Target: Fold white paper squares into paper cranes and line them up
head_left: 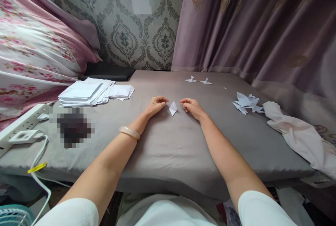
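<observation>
A small white folded paper piece [173,109], diamond-shaped with a narrow point at its top, lies on the grey cloth-covered table [168,149]. To its left is my left hand [158,105], fingers loosely bent and a little apart from the thumb, with nothing in them. My right hand [192,107] rests on the other side, its fingers also bent and holding nothing. A slim gap shows between each hand and the paper. My left wrist wears a pale bangle [129,132].
Stacks of white paper [84,91] lie at the left, near a power strip [22,124] and a pixelated dark patch [75,128]. Two folded paper cranes [191,79] stand at the back. More cranes [246,103] are piled at the right beside a pale cloth [294,131].
</observation>
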A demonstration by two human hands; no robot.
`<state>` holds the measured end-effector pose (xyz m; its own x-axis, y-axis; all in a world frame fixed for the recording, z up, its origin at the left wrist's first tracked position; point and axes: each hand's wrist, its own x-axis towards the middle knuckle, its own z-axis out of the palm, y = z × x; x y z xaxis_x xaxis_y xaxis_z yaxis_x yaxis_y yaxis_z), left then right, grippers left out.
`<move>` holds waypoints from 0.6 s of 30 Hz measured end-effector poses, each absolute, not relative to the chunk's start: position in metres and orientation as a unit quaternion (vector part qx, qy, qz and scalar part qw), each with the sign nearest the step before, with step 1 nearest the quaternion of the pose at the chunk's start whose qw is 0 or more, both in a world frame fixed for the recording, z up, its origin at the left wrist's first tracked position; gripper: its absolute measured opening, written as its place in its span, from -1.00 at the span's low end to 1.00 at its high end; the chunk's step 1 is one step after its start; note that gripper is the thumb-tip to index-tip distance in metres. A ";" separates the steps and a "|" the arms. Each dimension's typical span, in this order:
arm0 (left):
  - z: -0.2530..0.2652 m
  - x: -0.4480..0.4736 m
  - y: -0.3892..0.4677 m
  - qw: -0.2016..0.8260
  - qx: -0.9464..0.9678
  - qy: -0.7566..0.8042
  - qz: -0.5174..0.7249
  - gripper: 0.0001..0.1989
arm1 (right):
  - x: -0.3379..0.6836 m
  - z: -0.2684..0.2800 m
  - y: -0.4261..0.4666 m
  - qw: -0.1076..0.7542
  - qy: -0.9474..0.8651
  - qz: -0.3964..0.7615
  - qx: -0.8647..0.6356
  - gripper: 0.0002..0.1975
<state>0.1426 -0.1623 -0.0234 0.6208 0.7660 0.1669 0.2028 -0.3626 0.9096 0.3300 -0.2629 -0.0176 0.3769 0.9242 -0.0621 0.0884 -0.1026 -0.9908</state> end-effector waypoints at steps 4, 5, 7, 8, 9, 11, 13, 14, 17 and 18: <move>-0.022 0.144 -0.164 0.468 0.773 0.306 0.299 -0.72 | 0.332 -0.021 -0.261 0.540 -0.400 0.391 -0.630 -0.81; -0.024 0.145 -0.164 0.469 0.774 0.303 0.299 -0.71 | 0.332 -0.022 -0.260 0.539 -0.401 0.390 -0.630 -0.81; -0.027 0.148 -0.162 0.473 0.776 0.294 0.297 -0.68 | 0.332 -0.023 -0.260 0.537 -0.402 0.388 -0.631 -0.80; -0.029 0.150 -0.161 0.473 0.777 0.289 0.298 -0.66 | 0.332 -0.024 -0.260 0.537 -0.403 0.387 -0.632 -0.80; -0.030 0.151 -0.160 0.471 0.779 0.284 0.300 -0.64 | 0.332 -0.024 -0.260 0.536 -0.404 0.386 -0.633 -0.80; -0.033 0.152 -0.159 0.464 0.785 0.274 0.306 -0.61 | 0.332 -0.024 -0.260 0.537 -0.405 0.382 -0.634 -0.80; -0.035 0.153 -0.158 0.457 0.791 0.265 0.309 -0.60 | 0.331 -0.024 -0.261 0.537 -0.406 0.377 -0.636 -0.80; -0.035 0.153 -0.158 0.455 0.794 0.260 0.308 -0.60 | 0.330 -0.023 -0.261 0.537 -0.406 0.375 -0.637 -0.80; -0.036 0.155 -0.160 0.455 0.799 0.252 0.301 -0.61 | 0.329 -0.024 -0.260 0.535 -0.408 0.367 -0.642 -0.78; -0.036 0.156 -0.160 0.455 0.800 0.252 0.299 -0.62 | 0.329 -0.024 -0.260 0.534 -0.409 0.365 -0.643 -0.77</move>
<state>0.1557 -0.1604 -0.0361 0.6947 0.6746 0.2497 0.1310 -0.4600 0.8782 0.3288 -0.2603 -0.0245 0.3987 0.9165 -0.0325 0.1368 -0.0945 -0.9861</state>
